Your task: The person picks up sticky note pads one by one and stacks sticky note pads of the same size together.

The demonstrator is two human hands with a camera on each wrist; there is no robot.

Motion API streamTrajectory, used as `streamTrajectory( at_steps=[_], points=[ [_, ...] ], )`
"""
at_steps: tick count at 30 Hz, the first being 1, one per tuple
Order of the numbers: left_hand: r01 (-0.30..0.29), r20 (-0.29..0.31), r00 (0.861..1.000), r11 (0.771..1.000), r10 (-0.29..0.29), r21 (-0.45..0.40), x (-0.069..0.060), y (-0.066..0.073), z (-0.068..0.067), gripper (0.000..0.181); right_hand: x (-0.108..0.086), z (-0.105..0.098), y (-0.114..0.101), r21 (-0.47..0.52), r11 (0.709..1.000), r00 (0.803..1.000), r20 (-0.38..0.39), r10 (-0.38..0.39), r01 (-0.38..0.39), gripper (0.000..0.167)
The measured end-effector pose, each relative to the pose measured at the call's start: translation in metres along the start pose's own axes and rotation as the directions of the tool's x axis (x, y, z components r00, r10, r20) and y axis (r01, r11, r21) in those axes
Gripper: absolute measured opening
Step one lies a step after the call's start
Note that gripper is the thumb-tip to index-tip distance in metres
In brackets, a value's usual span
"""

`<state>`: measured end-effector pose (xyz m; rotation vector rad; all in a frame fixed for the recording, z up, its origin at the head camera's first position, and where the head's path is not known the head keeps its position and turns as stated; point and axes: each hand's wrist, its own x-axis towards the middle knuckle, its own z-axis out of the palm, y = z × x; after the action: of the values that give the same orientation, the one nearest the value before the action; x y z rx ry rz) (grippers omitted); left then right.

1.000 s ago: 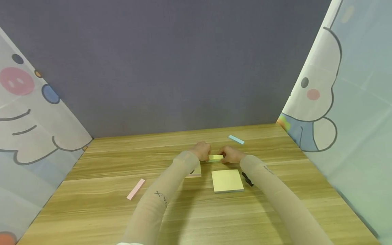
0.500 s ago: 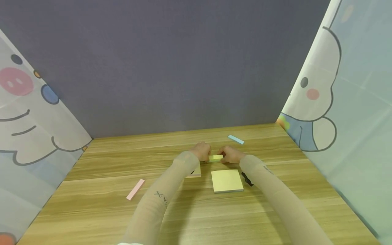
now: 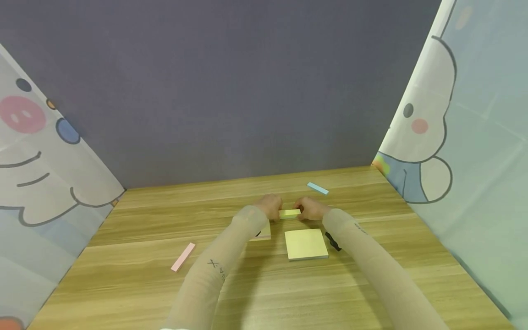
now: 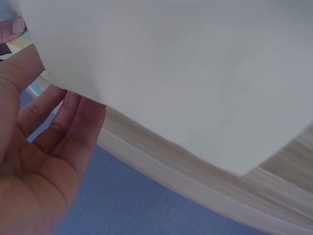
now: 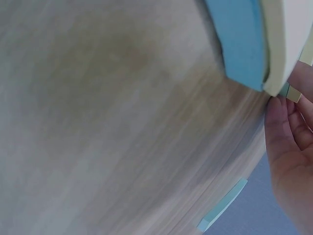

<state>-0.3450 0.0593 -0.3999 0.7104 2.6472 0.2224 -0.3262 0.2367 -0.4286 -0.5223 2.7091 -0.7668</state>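
A narrow yellow sticky note strip (image 3: 290, 214) with a greenish side lies between the two hands on the wooden table. The left hand (image 3: 270, 206) pinches its left end; in the left wrist view, a large pale sheet (image 4: 171, 83) hides those fingertips. At the other end, the right hand (image 3: 310, 209) pinches the strip between thumb and fingers, as the right wrist view also shows. Just nearer lies a square yellow sticky note pad (image 3: 306, 244). Under the left forearm, a pale sticky note pad (image 3: 262, 231) with a dark mark is partly covered.
A pink strip (image 3: 183, 257) lies on the left of the table, and a light blue strip (image 3: 318, 188) lies toward the back. Beside the right forearm is a small black object (image 3: 332, 241), partly hidden. A grey panel (image 3: 247, 91) stands along the table's back edge.
The left hand has shifted very slightly toward the person, and the head view has tilted a little. The right hand keeps its place on the strip.
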Motion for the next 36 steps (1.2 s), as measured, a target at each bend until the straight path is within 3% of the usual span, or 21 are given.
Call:
streamTrajectory(
  at_steps=[15,26,36],
  points=[
    [0.008,0.013,1.0,1.0,-0.009,0.016,-0.0021,0.0004,0.0024,0.038,0.0015,0.0023,0.0019,0.023,1.0,1.0,0.001,0.004,-0.004,0.037],
    [-0.018,-0.017,1.0,0.995,0.02,0.098,0.001,0.0003,0.003,0.036,-0.0001,0.0021,0.0005,0.043,0.999,1.0,0.002,0.029,-0.029,0.038],
    [-0.014,-0.011,1.0,0.997,0.015,0.08,-0.0009,-0.0005,0.0025,0.037,0.0007,0.0032,0.0003,0.055,0.998,1.0,0.004,0.031,-0.031,0.038]
  ],
)
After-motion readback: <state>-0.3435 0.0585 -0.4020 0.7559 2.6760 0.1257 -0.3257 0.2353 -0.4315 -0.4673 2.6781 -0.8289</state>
